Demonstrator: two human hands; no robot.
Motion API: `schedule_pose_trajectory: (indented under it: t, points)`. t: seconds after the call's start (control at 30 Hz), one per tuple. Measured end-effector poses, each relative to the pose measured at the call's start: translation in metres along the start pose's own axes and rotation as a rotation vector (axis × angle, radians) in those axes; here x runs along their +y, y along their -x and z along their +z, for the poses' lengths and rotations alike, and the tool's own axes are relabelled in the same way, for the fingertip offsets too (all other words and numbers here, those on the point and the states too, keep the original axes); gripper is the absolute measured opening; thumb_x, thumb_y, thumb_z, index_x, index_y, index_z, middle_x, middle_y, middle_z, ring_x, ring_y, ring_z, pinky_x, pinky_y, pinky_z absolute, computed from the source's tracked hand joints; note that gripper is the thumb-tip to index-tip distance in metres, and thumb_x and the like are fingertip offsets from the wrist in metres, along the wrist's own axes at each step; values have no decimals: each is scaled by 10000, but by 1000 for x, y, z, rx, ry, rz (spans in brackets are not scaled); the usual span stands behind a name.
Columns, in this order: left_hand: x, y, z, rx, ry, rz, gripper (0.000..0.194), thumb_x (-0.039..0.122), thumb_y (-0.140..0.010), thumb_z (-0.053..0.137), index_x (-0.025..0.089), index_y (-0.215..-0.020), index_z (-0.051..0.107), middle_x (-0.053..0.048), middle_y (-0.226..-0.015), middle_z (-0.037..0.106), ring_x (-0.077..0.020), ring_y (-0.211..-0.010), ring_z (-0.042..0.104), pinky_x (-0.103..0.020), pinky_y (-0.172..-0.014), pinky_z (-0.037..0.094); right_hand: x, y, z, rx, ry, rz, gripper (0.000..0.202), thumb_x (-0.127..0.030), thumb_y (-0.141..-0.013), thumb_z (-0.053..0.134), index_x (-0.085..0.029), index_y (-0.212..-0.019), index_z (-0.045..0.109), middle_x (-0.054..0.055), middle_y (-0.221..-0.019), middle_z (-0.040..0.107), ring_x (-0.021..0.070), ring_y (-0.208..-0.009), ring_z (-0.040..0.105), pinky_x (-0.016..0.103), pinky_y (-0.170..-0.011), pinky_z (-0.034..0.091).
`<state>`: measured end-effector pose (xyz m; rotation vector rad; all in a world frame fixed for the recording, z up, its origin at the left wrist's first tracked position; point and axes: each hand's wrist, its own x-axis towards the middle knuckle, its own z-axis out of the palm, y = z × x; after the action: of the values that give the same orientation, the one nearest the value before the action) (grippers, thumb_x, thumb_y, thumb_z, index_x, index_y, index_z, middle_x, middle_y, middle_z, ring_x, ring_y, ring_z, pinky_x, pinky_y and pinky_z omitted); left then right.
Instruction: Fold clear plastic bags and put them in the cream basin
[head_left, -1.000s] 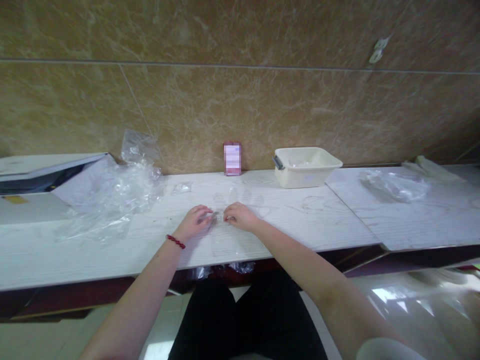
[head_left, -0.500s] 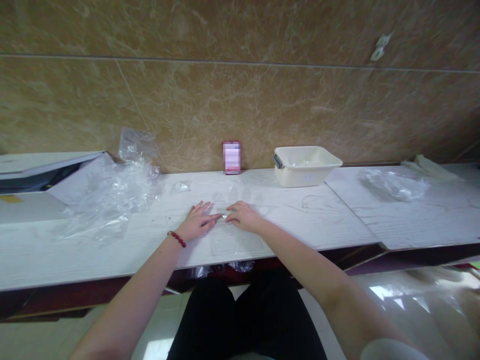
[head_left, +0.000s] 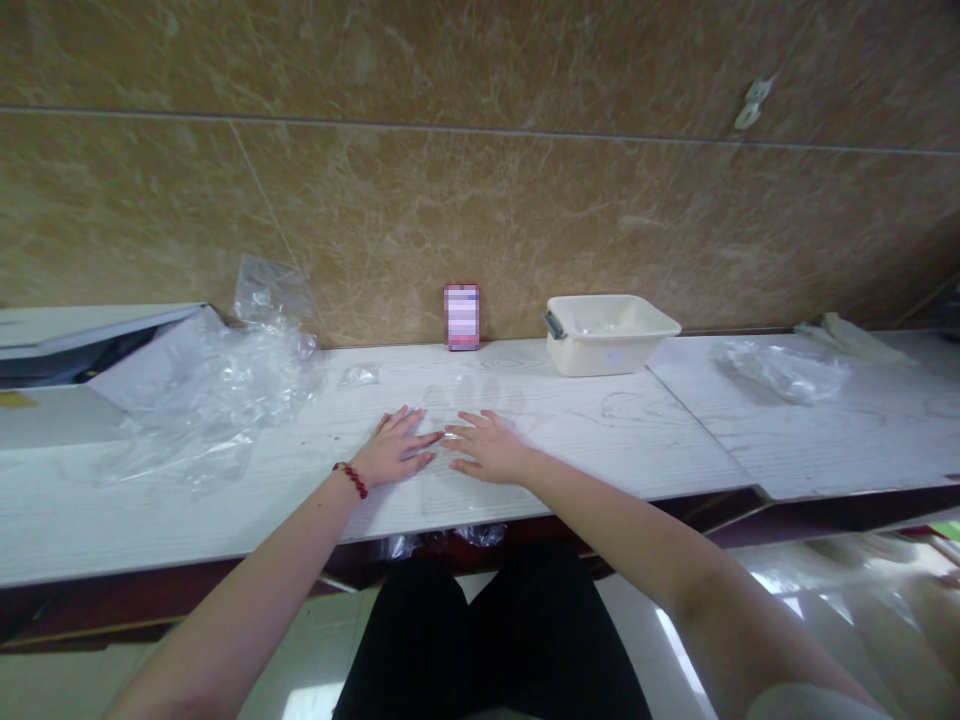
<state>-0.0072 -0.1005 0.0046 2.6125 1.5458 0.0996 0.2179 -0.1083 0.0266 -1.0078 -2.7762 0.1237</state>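
Observation:
On the white wood-grain table (head_left: 592,450), my left hand (head_left: 391,447) lies flat with its fingers spread, a red bead bracelet (head_left: 351,478) at the wrist. Close to its fingertips is my right hand (head_left: 486,447), also flattened, fingers stretched out toward the left. Both press on a thin clear plastic bag (head_left: 465,498) that is hard to see against the tabletop. A small shiny piece lies at the fingertips, too small to name. Just beyond my hands are several clear round pieces (head_left: 464,386). A small clear packet (head_left: 360,375) lies farther left.
A phone (head_left: 462,318) leans against the marbled wall. Right of it stands a cream plastic bin (head_left: 611,340) with clear contents. Crumpled clear bags (head_left: 225,390) and a white box (head_left: 60,415) occupy the left side; another clear bag (head_left: 784,370) lies far right.
My right hand has gone from a curled pinch to lying flat with fingers stretched. My left fingers have spread a little more, staying in nearly the same place.

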Motion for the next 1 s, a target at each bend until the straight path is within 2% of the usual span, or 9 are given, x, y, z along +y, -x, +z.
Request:
schedule_pose_trajectory:
  t: [0.1, 0.23, 0.33, 0.4, 0.53, 0.67, 0.77, 1.0]
  points:
    - [-1, 0, 0, -4, -21, 29, 466, 570, -764, 294, 418, -1199, 367, 7, -1384, 214, -277, -1261, 129, -491, -974, 106, -8, 7, 6, -78, 7, 9, 475, -508, -827, 245, -306, -1241, 363, -13, -1319, 336, 249, -1237, 179, 529, -965, 17]
    - [-3, 0, 0, -7, -30, 41, 461, 578, -765, 285, 426, -1191, 374, 9, -1385, 211, -286, -1257, 143, -500, -969, 112, -4, 19, 9, -82, 1, 48, 451, -505, -829, 243, -342, -1233, 359, -27, -1329, 315, 265, -1235, 171, 547, -952, -12]
    - [-4, 1, 0, -12, -24, 54, 463, 584, -763, 282, 427, -1189, 375, 1, -1385, 210, -279, -1258, 143, -496, -971, 112, 2, 22, 7, -22, -11, 102, 403, -446, -831, 308, -312, -1196, 414, 0, -1264, 408, 230, -1194, 248, 495, -970, 40]
    - [-5, 1, -1, -18, -18, 57, 468, 587, -761, 280, 425, -1190, 374, -4, -1386, 209, -276, -1260, 137, -498, -972, 109, 5, 19, 5, 32, -26, 183, 382, -396, -812, 381, -263, -1162, 453, 30, -1182, 477, 208, -1131, 318, 444, -958, 133]
    - [-6, 1, -1, -32, -8, 48, 470, 587, -758, 289, 421, -1187, 380, 5, -1390, 196, -283, -1260, 132, -509, -971, 97, 6, 6, 9, 76, -94, 353, 335, -401, -757, 461, -239, -1038, 545, 42, -1080, 518, 209, -1032, 377, 374, -842, 281]
    - [-6, 1, 0, -40, -7, 46, 467, 583, -758, 294, 418, -1186, 382, 7, -1392, 183, -284, -1260, 134, -517, -970, 89, 4, -11, 14, 84, -163, 496, 268, -396, -741, 471, -253, -927, 601, 32, -1041, 519, 211, -1002, 390, 343, -795, 303]
    - [-7, 1, 1, -41, -11, 47, 467, 582, -757, 299, 419, -1186, 381, 11, -1393, 178, -282, -1258, 144, -517, -969, 91, 2, -20, 14, 90, -183, 550, 250, -362, -718, 500, -247, -911, 609, 37, -1010, 526, 205, -985, 399, 323, -790, 304]
    - [-6, 0, 2, -29, -27, 56, 468, 585, -760, 288, 428, -1195, 362, 9, -1393, 179, -276, -1253, 170, -516, -967, 99, -3, -18, 14, 117, -96, 508, 191, -307, -750, 468, -286, -865, 619, 25, -1027, 513, 204, -989, 376, 349, -784, 294]
